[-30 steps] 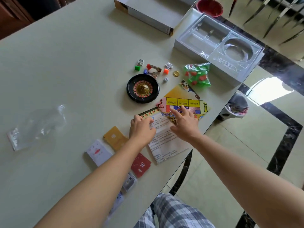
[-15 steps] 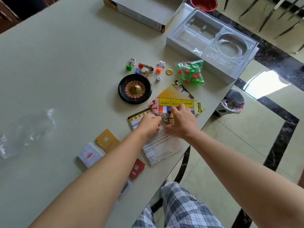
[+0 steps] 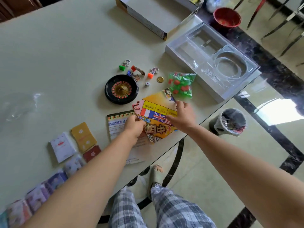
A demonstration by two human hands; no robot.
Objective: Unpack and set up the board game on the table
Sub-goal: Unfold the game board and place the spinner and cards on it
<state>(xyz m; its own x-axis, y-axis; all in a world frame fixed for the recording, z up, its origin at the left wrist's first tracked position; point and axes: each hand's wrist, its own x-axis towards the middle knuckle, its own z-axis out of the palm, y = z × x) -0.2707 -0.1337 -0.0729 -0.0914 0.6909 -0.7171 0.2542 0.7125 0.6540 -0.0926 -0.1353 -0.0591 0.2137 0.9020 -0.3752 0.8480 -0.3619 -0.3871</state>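
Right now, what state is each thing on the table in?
game board, folded, lying across the instruction sheet
left hand, fingers curled on board's near edge
right hand, on board's right side, blurred, grip unclear
instruction sheet, flat, partly covered
roulette wheel, flat, face up
bag of houses, pieces inside
plastic tray, compartments empty
green pawn, standing
red pawn, tipped over

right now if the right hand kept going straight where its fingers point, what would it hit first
Probably the gold coin, past the far corner of the folded board the right hand lies on; the bag of pieces is right of that line.
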